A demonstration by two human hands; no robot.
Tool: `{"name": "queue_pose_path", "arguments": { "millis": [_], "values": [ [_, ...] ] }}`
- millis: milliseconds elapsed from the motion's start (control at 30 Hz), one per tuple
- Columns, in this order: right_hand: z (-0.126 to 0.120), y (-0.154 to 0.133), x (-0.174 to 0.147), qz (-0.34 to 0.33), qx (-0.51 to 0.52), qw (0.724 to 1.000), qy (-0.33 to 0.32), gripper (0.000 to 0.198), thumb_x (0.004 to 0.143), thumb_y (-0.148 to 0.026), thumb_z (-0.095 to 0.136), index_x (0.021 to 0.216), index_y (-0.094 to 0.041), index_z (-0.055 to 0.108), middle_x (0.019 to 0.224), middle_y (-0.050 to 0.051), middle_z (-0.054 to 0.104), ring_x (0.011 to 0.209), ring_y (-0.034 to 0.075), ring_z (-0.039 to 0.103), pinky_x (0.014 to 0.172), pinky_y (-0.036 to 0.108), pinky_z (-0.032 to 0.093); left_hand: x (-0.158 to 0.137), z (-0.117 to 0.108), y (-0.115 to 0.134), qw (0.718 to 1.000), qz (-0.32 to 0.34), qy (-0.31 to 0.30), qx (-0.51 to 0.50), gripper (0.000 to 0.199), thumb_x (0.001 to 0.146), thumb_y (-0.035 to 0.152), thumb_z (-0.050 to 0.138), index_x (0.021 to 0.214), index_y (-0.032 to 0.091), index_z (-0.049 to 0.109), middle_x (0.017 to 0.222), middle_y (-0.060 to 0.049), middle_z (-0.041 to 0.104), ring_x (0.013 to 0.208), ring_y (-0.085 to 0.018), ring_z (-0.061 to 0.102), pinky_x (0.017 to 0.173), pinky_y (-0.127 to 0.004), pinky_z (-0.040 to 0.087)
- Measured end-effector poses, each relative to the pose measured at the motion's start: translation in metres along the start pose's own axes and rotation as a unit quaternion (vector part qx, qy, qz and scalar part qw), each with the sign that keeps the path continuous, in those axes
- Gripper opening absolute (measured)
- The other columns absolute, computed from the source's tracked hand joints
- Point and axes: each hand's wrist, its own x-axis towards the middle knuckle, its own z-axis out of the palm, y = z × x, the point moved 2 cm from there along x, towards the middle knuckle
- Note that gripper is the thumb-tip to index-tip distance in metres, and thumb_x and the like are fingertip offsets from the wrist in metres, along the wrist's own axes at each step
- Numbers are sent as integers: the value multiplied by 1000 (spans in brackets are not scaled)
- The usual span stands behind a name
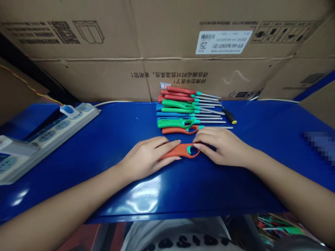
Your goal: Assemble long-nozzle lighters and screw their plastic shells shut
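Note:
An orange long-nosed lighter (176, 150) with a green trigger lies sideways just above the blue table. My left hand (148, 157) is closed around its handle end, thumb and fingers on either side. The fingers of my right hand (221, 144) pinch its front end by the trigger loop and hide whatever extends beyond. Just behind my hands, a second orange lighter (178, 130) lies with its metal tube pointing right. Beyond it are several more lighters, among them a green one (170, 123), a blue one (172, 114) and a red one (180, 90).
A screwdriver (230, 116) with a black and yellow handle lies right of the lighter tubes. A white power strip (86, 120) with plugs runs along the left. A cardboard wall (104, 76) closes off the back. Below the table's right front, more lighter parts (290, 229) are heaped.

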Motion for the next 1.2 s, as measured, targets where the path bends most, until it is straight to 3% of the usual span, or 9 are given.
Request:
{"name": "queue_pose_path", "arguments": {
  "millis": [100, 233, 433, 633, 733, 867, 967, 1200],
  "values": [
    [-1, -1, -1, -75, -17, 995, 64, 24, 97, -35, 60, 108, -16, 65, 104, 11, 70, 95, 22, 64, 82, 34, 49, 0, 1, -2, 1000, 6, 10, -5, 40, 98, 40, 61, 123, 9, 66, 87, -8, 71, 73, -18, 69, 68, -28, 55],
    [2, -9, -2, -150, -50, 981, 108, 16, 95, -28, 64, 103, -14, 66, 94, 9, 72, 88, 21, 63, 79, 33, 49, 1, 2, 1, 999, -9, -4, -37, 35, 100, 38, 58, 117, 10, 68, 87, -7, 74, 72, -18, 70, 68, -28, 54],
    [7, -20, 0, -132, -58, 984, 109, 17, 99, -19, 53, 92, -11, 67, 79, 10, 66, 74, 19, 57, 68, 31, 46, 0, 1, 6, 995, -45, -45, -74, 32, 102, 39, 53, 114, 14, 69, 90, -6, 76, 73, -18, 71, 66, -27, 52],
    [3, -10, 0, -111, -7, 990, 83, 16, 98, -27, 58, 103, -13, 66, 96, 12, 69, 90, 20, 62, 82, 33, 50, -1, 3, -2, 990, -73, -64, -102, 29, 101, 39, 55, 118, 19, 68, 96, -3, 76, 82, -18, 73, 74, -27, 52],
    [4, -6, 0, -110, -9, 990, 85, 17, 97, -26, 59, 104, -12, 66, 93, 11, 69, 87, 20, 62, 79, 33, 50, -1, 4, -4, 987, -87, -66, -120, 28, 102, 39, 55, 119, 20, 67, 102, -3, 76, 88, -18, 73, 77, -26, 53],
    [9, -9, 0, -103, -36, 988, 105, 16, 99, -20, 53, 94, -12, 66, 80, 9, 65, 74, 19, 57, 69, 31, 48, 1, 5, 6, 982, -113, -105, -114, 31, 105, 38, 47, 122, 20, 65, 106, -5, 73, 92, -20, 71, 81, -29, 54],
    [12, -14, 1, -115, -45, 987, 106, 16, 99, -20, 53, 96, -12, 66, 83, 10, 67, 78, 20, 59, 72, 32, 49, 2, 5, 17, 980, -131, -125, -83, 35, 104, 42, 47, 124, 19, 64, 106, -7, 70, 90, -21, 71, 77, -31, 56],
    [10, 5, 2, -54, -18, 998, 14, 24, 98, -34, 58, 110, -14, 66, 102, 10, 71, 96, 23, 64, 87, 36, 49, 2, 4, 8, 986, -120, -103, -45, 31, 106, 36, 43, 115, 17, 65, 101, -7, 69, 86, -21, 69, 74, -32, 55]
  ]
}}
